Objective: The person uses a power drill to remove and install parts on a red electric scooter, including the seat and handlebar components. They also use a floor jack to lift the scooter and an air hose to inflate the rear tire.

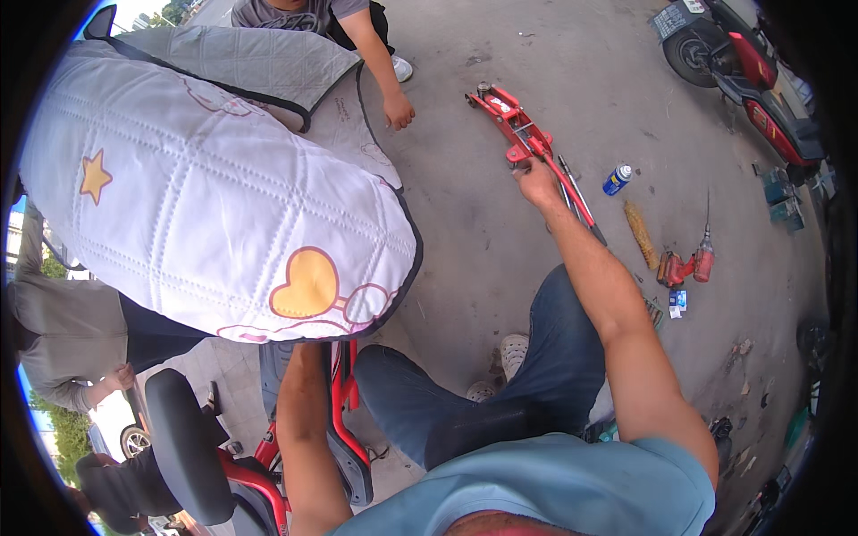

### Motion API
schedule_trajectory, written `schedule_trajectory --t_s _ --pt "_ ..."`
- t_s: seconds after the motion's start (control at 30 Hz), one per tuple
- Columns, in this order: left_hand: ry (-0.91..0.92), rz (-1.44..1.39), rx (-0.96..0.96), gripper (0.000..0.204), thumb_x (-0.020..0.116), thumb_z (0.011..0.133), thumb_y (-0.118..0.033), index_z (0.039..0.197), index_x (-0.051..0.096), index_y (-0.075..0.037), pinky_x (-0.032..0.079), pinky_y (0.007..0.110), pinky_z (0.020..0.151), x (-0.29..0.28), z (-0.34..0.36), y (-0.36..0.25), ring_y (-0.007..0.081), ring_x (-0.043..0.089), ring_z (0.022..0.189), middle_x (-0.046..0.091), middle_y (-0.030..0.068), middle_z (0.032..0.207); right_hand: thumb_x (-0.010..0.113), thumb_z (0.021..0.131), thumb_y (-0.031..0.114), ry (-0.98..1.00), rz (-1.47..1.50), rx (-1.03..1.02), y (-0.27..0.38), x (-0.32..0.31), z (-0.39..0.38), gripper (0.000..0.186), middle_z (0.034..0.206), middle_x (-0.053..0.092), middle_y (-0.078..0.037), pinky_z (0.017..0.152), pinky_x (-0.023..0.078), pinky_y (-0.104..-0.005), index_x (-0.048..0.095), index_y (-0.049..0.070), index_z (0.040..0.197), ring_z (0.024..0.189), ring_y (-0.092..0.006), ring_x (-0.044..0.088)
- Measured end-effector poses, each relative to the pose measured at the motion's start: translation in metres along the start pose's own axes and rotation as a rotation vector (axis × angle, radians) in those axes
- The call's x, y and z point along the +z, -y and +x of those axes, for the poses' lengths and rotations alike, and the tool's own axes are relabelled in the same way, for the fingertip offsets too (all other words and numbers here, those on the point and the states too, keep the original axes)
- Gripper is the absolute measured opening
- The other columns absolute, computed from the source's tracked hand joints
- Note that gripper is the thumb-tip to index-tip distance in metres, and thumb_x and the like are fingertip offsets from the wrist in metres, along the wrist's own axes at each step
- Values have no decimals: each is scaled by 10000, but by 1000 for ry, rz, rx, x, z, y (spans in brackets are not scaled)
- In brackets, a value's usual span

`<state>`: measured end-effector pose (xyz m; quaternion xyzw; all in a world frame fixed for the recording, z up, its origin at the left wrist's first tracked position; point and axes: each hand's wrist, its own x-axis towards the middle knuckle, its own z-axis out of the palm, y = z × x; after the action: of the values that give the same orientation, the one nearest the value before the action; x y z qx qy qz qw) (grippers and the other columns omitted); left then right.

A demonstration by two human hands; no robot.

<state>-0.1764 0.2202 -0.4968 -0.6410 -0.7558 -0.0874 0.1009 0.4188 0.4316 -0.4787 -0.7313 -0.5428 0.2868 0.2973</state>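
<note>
So the red floor jack (514,125)'s on the ground (456,241), my right hand (539,186) right at it, fingers curled, can't tell if gripping. Left hand's hidden under the quilted cover (206,196) left of the jack, so no clue on those fingers.

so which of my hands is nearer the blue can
Right. Your right hand is at the red jack, just left of the blue can; your left forearm runs under the quilted cover, hand hidden, much farther left.

The jack (518,127) lies on the ground (447,223). Just right of it is a can (617,180); farther right, past its handle (582,209), a drill (704,257). Left of it, a cover (223,196) hangs over part of a scooter (183,447); far right, a motorbike (751,67).
</note>
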Motion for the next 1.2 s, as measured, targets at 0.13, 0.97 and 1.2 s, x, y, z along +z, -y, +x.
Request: schedule_trajectory --t_s 0.13,0.97,1.2 --pt "-25 0 182 310 582 994 -290 998 695 -2 495 453 651 14 -55 -43 327 666 735 673 177 797 577 992 359 704 779 281 115 13 -146 324 870 618 -45 502 455 -304 624 63 1114 621 -140 598" --pt "587 -1345 -521 307 665 973 -141 1216 555 11 527 319 901 -91 -47 -349 161 639 1000 647 79 1126 465 1037 89 254 524 403 -120 -106 12 175 909 688 -133 462 529 -314 478 47 1206 571 -175 646" --pt "502 -1037 -604 303 690 955 -169 1201 606 -14 525 305 826 -132 -19 -370 155 670 902 704 66 1009 520 999 66 721 61 425 -189 -21 20 144 856 706 -137 445 536 -362 529 23 1137 551 -243 675"
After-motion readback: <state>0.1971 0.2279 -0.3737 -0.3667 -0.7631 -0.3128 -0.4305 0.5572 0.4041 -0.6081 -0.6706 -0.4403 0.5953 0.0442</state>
